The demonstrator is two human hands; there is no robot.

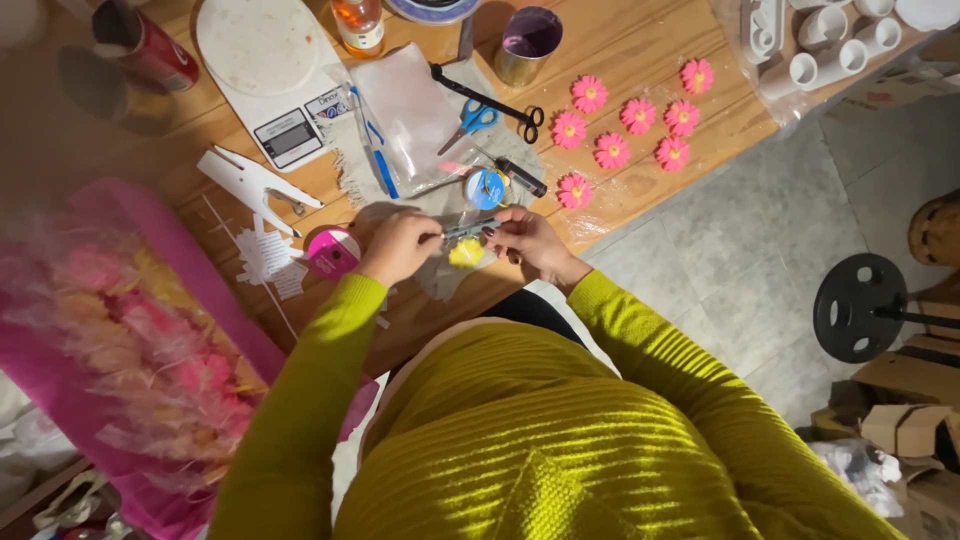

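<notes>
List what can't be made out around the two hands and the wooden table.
- Head view: the slim grey tool between the left hand and right hand is too small to identify.
- The yellow piece beneath it is blurred, so its shape is unclear.
- The pink bundle at the left is out of focus.
- The white cups are cut off by the top edge.

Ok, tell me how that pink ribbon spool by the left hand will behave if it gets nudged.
The pink ribbon spool looks small and round, so it is probably light and slides easily on the wooden table. It seems to lie flat, so rolling is unlikely unless tipped on edge. It sits close beside the left hand, so a wrist bump could shift it.
</notes>
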